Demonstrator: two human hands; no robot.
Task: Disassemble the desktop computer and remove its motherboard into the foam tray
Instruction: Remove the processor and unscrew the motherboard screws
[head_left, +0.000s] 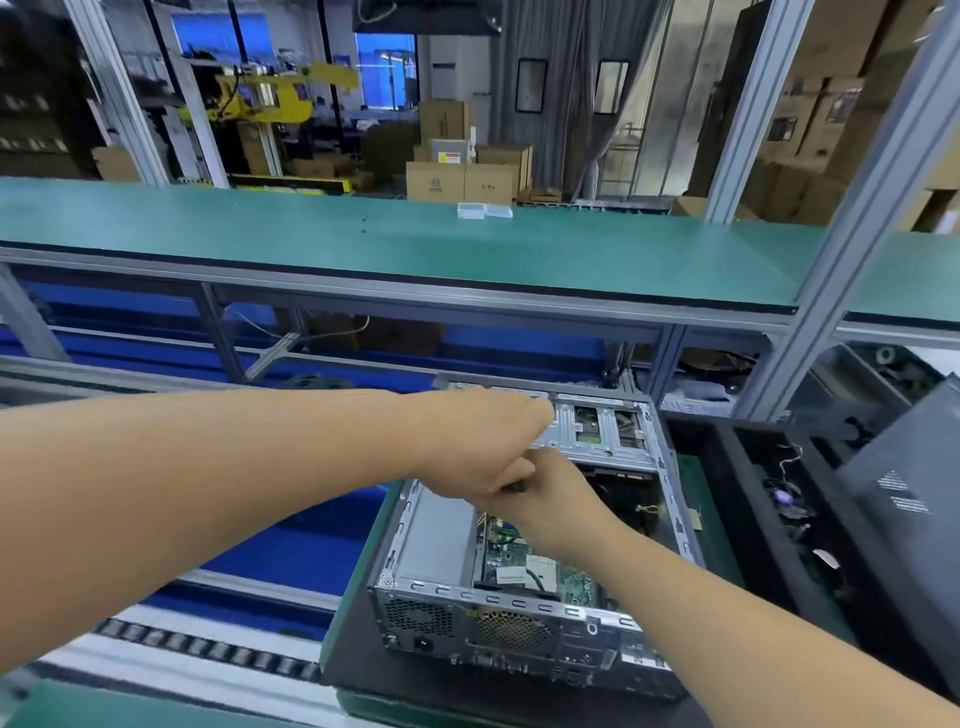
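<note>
Both forearms reach in from the near edge. On the left, the left hand (478, 441) is curled into a loose fist over the open desktop computer (524, 561), and what it holds, if anything, is hidden. Just right of it and touching it, the right hand (550, 499) grips a small dark thing I cannot identify. Below both hands the green motherboard (540, 569) lies inside the case. Further right stands the black foam tray (769, 519) on the surface.
</note>
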